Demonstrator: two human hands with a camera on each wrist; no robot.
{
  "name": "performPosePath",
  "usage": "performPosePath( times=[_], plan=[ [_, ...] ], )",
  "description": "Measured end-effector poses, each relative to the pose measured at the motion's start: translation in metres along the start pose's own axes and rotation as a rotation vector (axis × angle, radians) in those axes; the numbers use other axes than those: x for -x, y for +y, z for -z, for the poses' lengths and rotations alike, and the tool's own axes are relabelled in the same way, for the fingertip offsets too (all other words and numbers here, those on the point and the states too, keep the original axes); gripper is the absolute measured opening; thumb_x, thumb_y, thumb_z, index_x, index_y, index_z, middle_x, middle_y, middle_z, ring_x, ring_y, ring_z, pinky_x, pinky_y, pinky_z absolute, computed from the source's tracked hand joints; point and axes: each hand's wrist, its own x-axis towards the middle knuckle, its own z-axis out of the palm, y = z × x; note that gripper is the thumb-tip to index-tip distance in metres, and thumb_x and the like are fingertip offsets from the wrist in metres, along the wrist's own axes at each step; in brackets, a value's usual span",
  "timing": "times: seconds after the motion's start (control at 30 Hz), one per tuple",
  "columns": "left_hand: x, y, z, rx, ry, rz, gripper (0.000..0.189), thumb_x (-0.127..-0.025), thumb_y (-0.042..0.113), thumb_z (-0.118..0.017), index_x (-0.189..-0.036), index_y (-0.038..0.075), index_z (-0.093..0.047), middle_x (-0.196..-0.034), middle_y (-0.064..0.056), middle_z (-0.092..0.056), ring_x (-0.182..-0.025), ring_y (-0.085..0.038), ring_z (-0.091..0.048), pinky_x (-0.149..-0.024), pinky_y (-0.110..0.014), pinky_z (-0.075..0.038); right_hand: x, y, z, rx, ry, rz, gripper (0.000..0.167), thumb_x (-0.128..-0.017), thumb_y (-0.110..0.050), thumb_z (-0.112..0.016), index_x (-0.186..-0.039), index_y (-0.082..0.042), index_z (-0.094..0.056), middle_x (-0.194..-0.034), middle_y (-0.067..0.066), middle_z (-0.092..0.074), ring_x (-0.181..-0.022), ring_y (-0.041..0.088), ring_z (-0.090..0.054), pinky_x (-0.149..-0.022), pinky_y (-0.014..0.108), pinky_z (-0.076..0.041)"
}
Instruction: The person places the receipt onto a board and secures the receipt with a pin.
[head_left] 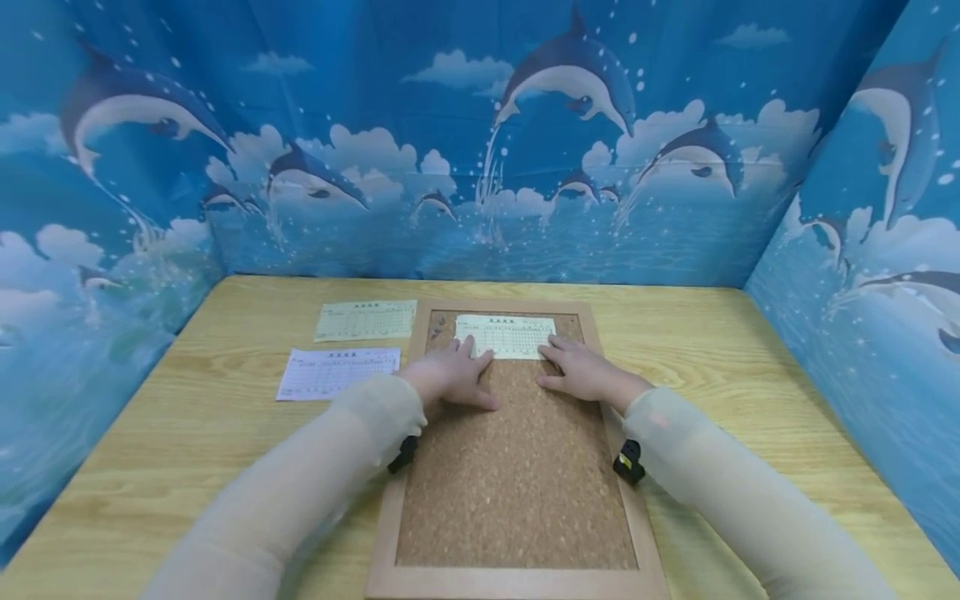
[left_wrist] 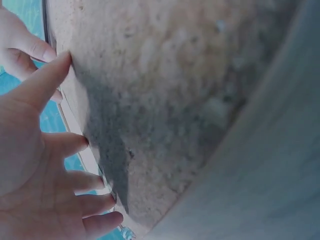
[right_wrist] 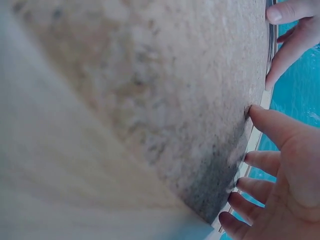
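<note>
Spread hands [head_left: 453,373] flanked a green slip [head_left: 504,337] on the board [head_left: 517,492]

The green slip lay across the upper part of the board, inside its wooden frame [head_left: 517,581]. A short line of dark characters headed it, with a ruled grid underneath; the print was too small to read. A second green slip [head_left: 365,321] lay on the surface [head_left: 750,400] just left of the frame, its heading and grid laid out much alike. Nearer the person, a white slip [head_left: 337,372] carried a similar bold heading over ruled lines and columns, equally illegible at that size. The white slip's right end came close to the left forearm.

The frame enclosed a sheet of speckled brown cork. In its upper left corner sat a few small dark objects [head_left: 438,325], too tiny to identify, beside the green slip's left end.

Both hands had their fingers extended and apart, gripping nothing. The left hand's fingertips touched the slip at its lower left, its thumb reaching over the cork; the right hand [head_left: 581,371] touched the lower right corner. In both wrist views the fingertips met the board, and a shadow fell on the cork.

Pale sleeves [head_left: 678,433] covered the arms. Behind the surface hung a blue curtain [head_left: 480,233] printed with leaping dolphins and clouds.
</note>
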Motion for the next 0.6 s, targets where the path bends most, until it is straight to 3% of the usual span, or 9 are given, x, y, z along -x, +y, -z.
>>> performPosePath(
  times=[0.4, 0.6],
  plan=[
    [-0.001, 0.003, -0.006, -0.055, 0.006, -0.002, 0.103, -0.074, 0.076, -0.049, -0.151, 0.023, -0.007, -0.155, -0.015, 0.005, -0.140, -0.035, -0.002, -0.107, -0.051, -0.022, -0.010, -0.004, 0.003, 0.022, 0.072, 0.010, 0.058, -0.094, -0.034, -0.056, -0.137, 0.001, -0.043, -0.143, 0.027, -0.033, -0.130, 0.041, -0.032, -0.104, 0.051, -0.028],
    [0.001, 0.003, -0.006, -0.064, 0.010, 0.018, 0.104, -0.074, 0.077, -0.050, -0.151, 0.022, -0.008, -0.155, -0.016, 0.004, -0.140, -0.035, -0.001, -0.107, -0.051, -0.021, -0.029, -0.020, 0.008, -0.125, 0.161, 0.025, 0.045, -0.094, -0.027, -0.056, -0.131, -0.002, -0.052, -0.129, 0.018, -0.052, -0.116, 0.032, -0.050, -0.094, 0.047, -0.041]
  ],
)
